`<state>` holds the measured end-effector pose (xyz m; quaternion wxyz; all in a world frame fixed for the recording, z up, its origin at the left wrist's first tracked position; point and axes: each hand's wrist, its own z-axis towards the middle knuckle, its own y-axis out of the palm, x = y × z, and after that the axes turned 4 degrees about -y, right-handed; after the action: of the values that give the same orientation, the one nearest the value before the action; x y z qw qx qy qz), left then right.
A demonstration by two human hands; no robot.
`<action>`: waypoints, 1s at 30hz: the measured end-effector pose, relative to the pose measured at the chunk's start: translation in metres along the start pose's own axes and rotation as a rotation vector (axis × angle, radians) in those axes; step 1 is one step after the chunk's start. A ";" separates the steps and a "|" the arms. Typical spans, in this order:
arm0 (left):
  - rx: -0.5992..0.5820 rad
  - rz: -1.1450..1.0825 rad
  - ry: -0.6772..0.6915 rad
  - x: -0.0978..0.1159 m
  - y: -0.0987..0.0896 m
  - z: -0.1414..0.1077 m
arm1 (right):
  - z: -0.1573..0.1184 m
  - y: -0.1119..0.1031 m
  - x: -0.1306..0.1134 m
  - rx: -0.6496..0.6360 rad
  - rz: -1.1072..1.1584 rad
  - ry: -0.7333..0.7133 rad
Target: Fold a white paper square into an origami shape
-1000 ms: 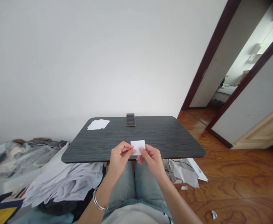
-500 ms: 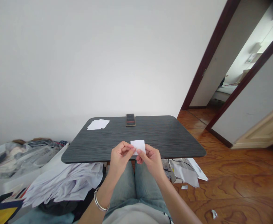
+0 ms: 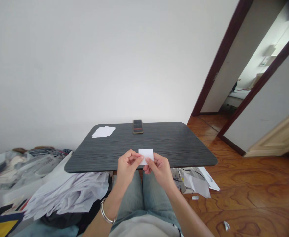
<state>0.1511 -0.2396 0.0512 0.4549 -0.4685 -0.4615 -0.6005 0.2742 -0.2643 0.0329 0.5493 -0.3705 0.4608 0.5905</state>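
Observation:
A small white piece of paper (image 3: pixel 146 154) is held up over the near edge of the dark table, pinched from both sides. My left hand (image 3: pixel 129 164) grips its left edge between thumb and forefinger, a bracelet round that wrist. On the other side my right hand (image 3: pixel 159 167) has its thumb across the lower right of the paper, with the fingers curled behind. Whether the paper is folded or a single layer, I cannot tell. Several white sheets (image 3: pixel 102 132) overlap at the table's far left.
At the back middle of the dark table (image 3: pixel 174 141) a phone (image 3: pixel 137 126) lies against the wall side. Piled clothes and plastic bags (image 3: pixel 67 191) crowd the floor on the left. Papers and cables (image 3: pixel 196 182) sit below the table's right side; a doorway opens beyond.
The paper has tipped and dropped very slightly between the fingers. Both hands keep nearly the same place and the same hold.

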 end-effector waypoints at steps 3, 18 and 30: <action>0.016 -0.009 0.017 0.000 0.002 -0.002 | 0.000 0.000 0.000 -0.007 0.008 -0.002; -0.007 -0.114 -0.071 0.012 0.001 -0.005 | -0.001 0.002 -0.002 -0.006 0.086 -0.015; 0.012 0.000 -0.012 0.007 -0.001 -0.004 | -0.001 0.001 0.001 -0.010 0.027 0.018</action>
<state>0.1483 -0.2440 0.0576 0.4550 -0.4692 -0.4679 -0.5949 0.2729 -0.2653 0.0322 0.5353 -0.3723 0.4676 0.5968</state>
